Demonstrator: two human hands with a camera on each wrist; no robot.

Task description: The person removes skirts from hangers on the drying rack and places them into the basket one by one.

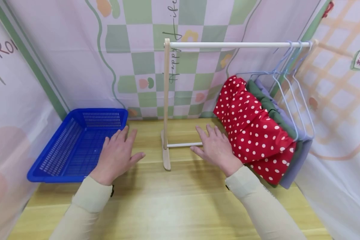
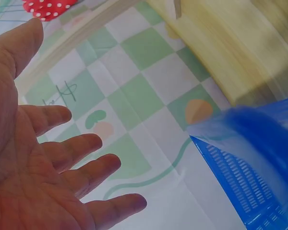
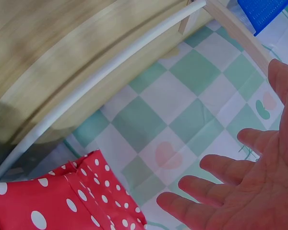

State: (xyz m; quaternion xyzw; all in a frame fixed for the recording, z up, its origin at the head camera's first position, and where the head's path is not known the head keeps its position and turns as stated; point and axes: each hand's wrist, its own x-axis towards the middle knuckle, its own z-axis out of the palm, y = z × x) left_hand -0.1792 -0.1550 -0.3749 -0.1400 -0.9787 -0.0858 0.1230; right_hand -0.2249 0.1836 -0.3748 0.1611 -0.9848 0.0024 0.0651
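Observation:
My left hand [image 1: 117, 155] is held out with spread, straight fingers near the right side of a blue plastic basket [image 1: 37, 174]; its palm shows bare in the left wrist view. My right hand [image 1: 215, 146], also with fingers extended, hovers just left of a red garment with white polka dots [image 1: 255, 126]. That garment hangs at the right end of a wooden clothes rack [image 1: 166, 100] with a white top rail [image 1: 228, 44]. Behind it hang a green garment [image 1: 268, 108] and a lavender one [image 1: 300, 163], on light blue hangers [image 1: 283, 90]. Nothing is in either hand.
The rack stands on a light wooden table [image 1: 168, 206], with a white lower bar [image 1: 183, 145] close over the surface. A printed curtain [image 1: 192, 76] with green checks closes off the back, and white patterned cloth [image 1: 342, 140] hangs at the sides.

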